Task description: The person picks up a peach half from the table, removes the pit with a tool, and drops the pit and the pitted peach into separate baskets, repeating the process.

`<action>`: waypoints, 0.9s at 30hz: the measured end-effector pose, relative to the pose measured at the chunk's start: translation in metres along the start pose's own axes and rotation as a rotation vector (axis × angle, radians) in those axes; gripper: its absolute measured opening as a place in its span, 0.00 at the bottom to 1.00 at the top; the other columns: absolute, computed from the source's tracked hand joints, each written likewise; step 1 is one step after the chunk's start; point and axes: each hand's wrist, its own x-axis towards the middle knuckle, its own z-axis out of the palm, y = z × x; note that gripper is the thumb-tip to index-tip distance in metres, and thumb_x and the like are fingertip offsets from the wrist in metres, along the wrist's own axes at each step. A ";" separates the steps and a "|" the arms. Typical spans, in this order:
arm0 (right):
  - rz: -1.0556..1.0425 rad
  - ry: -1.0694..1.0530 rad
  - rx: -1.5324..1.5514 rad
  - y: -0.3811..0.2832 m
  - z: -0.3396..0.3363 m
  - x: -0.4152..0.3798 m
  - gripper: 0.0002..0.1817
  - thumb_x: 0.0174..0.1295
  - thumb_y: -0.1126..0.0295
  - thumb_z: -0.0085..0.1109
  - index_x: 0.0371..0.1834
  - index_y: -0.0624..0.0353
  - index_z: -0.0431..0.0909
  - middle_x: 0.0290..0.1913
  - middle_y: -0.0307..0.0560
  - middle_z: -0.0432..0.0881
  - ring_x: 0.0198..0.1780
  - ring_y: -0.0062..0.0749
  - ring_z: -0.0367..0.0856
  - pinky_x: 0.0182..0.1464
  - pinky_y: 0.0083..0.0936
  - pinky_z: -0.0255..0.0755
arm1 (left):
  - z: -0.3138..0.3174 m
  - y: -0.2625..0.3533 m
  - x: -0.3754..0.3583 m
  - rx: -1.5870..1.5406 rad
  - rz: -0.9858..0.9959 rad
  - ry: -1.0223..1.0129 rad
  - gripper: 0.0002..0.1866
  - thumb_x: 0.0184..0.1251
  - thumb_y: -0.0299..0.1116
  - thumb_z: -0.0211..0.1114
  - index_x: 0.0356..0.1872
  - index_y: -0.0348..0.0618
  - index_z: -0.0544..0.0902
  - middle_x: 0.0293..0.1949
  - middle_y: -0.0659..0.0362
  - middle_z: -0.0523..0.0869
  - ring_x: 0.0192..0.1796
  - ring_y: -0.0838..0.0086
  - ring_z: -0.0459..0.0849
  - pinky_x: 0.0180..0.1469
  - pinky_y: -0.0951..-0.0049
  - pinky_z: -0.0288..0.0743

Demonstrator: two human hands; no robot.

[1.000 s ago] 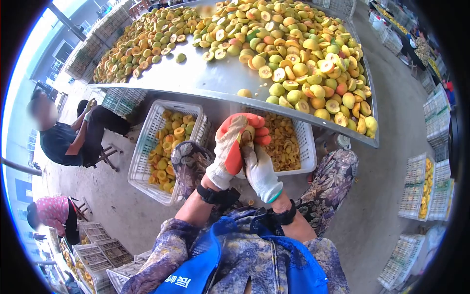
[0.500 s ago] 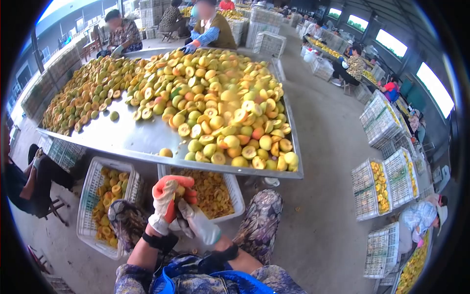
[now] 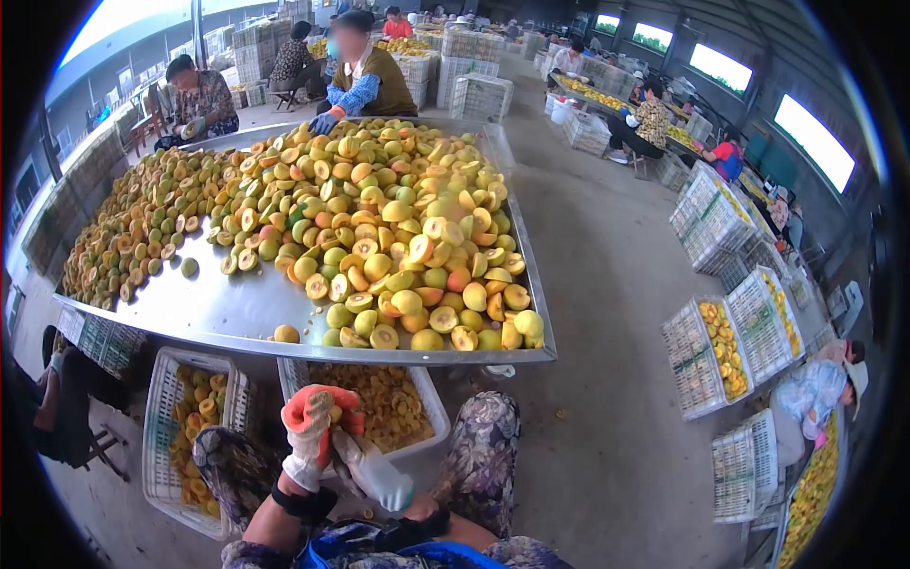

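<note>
left hand (image 3: 313,429): in a white and orange glove, fingers bent in round a piece of fruit
piece of fruit (image 3: 335,414): small and yellow, mostly hidden by the fingers, held off the near side of the metal table
right hand (image 3: 372,471): in a white and gray glove, right up close to the left hand, off the table's near side; cannot tell if wide, narrow or holding a thing
knees (image 3: 479,455): in flowery pants, one on each side of the hands, off the table's near side
crate of bits (image 3: 433,403): white, low by the table's near edge, with small yellow pieces (image 3: 393,408) inside
crate of halves (image 3: 161,450): white too, low by the near edge, more to the table's left, with yellow fruit inside
metal table (image 3: 204,308): big and shiny, with a thin rim
big pile (image 3: 379,209): yellow, green and orange, lots cut in half, heaped on the table
lone fruit (image 3: 286,334): by the table's near edge, apart from the pile
person in a brown vest (image 3: 387,90): at the table's far side, with a blue glove (image 3: 327,120) at the edge
person in a patterned shirt (image 3: 204,102): off the table's far left corner
slatted crates (image 3: 690,370): well to the right of the table, with yellow fruit showing
</note>
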 end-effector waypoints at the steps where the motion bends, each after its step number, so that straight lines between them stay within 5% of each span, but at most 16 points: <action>1: -0.026 -0.001 0.013 -0.002 0.001 -0.001 0.22 0.83 0.50 0.50 0.51 0.59 0.83 0.26 0.42 0.83 0.24 0.35 0.79 0.27 0.35 0.72 | 0.001 -0.001 0.001 -0.006 -0.003 0.004 0.26 0.76 0.54 0.68 0.44 0.34 0.86 0.38 0.51 0.90 0.30 0.66 0.90 0.33 0.65 0.88; 2: -0.214 0.051 -0.013 0.013 0.008 0.007 0.22 0.84 0.49 0.49 0.48 0.57 0.82 0.22 0.39 0.79 0.19 0.29 0.75 0.22 0.31 0.67 | 0.001 -0.003 0.002 -0.013 -0.007 0.004 0.26 0.76 0.54 0.68 0.44 0.34 0.86 0.38 0.51 0.90 0.30 0.66 0.90 0.33 0.65 0.88; 4: -0.244 -0.009 0.012 0.021 0.000 0.010 0.21 0.84 0.49 0.49 0.47 0.55 0.81 0.20 0.36 0.76 0.15 0.22 0.69 0.18 0.26 0.61 | 0.000 -0.006 0.002 0.014 -0.015 -0.007 0.25 0.77 0.52 0.68 0.44 0.33 0.86 0.38 0.51 0.90 0.30 0.66 0.90 0.33 0.65 0.88; 6: 0.073 -0.237 0.116 -0.019 -0.013 -0.013 0.21 0.84 0.48 0.48 0.48 0.53 0.80 0.21 0.37 0.76 0.16 0.19 0.68 0.19 0.21 0.60 | 0.001 -0.004 0.003 0.035 -0.007 -0.030 0.25 0.77 0.52 0.68 0.44 0.33 0.86 0.38 0.51 0.90 0.30 0.66 0.90 0.33 0.65 0.88; 9: -0.042 -0.080 0.004 -0.030 0.001 -0.018 0.26 0.85 0.44 0.39 0.35 0.49 0.74 0.14 0.32 0.68 0.11 0.21 0.62 0.15 0.23 0.56 | 0.007 -0.001 0.006 0.094 0.022 -0.054 0.30 0.74 0.58 0.68 0.42 0.32 0.86 0.36 0.51 0.89 0.29 0.66 0.90 0.32 0.65 0.88; 11: -0.028 -0.069 0.007 -0.030 -0.002 -0.017 0.26 0.85 0.44 0.39 0.35 0.49 0.75 0.15 0.32 0.68 0.11 0.21 0.62 0.15 0.24 0.56 | 0.007 0.000 0.008 0.100 0.021 -0.091 0.29 0.74 0.57 0.69 0.41 0.32 0.86 0.36 0.51 0.89 0.31 0.66 0.90 0.33 0.65 0.88; 16: 0.010 -0.152 0.008 -0.022 -0.022 -0.011 0.28 0.84 0.45 0.46 0.63 0.59 0.79 0.45 0.45 0.84 0.39 0.21 0.78 0.41 0.24 0.74 | 0.007 0.006 0.015 0.112 -0.021 -0.200 0.25 0.72 0.51 0.73 0.43 0.32 0.87 0.40 0.52 0.90 0.36 0.68 0.91 0.38 0.66 0.89; 20: 0.125 -0.248 0.016 -0.005 -0.045 0.004 0.29 0.83 0.44 0.46 0.65 0.60 0.77 0.44 0.44 0.84 0.39 0.25 0.78 0.42 0.26 0.75 | 0.007 -0.003 0.026 0.135 -0.047 -0.260 0.27 0.71 0.54 0.73 0.41 0.33 0.87 0.38 0.53 0.90 0.35 0.69 0.91 0.38 0.68 0.88; 22: 0.088 -0.276 0.057 -0.002 -0.050 0.004 0.25 0.84 0.45 0.45 0.59 0.57 0.77 0.36 0.40 0.80 0.31 0.23 0.73 0.34 0.25 0.67 | 0.010 0.000 0.027 0.165 -0.036 -0.282 0.27 0.71 0.55 0.73 0.40 0.33 0.87 0.37 0.53 0.90 0.35 0.69 0.91 0.38 0.69 0.87; 23: -0.034 -0.218 0.041 -0.001 -0.048 0.002 0.23 0.84 0.46 0.45 0.53 0.54 0.78 0.29 0.36 0.76 0.23 0.20 0.69 0.26 0.24 0.60 | 0.011 -0.001 0.027 0.172 0.004 -0.293 0.27 0.72 0.54 0.72 0.40 0.33 0.87 0.36 0.52 0.90 0.34 0.68 0.90 0.36 0.68 0.87; 27: -0.791 0.041 -0.354 0.009 -0.043 0.023 0.22 0.85 0.46 0.44 0.49 0.52 0.78 0.21 0.34 0.74 0.14 0.19 0.67 0.17 0.23 0.56 | 0.010 -0.006 0.030 0.207 0.063 -0.328 0.27 0.75 0.55 0.69 0.38 0.32 0.86 0.36 0.49 0.90 0.30 0.65 0.90 0.32 0.65 0.87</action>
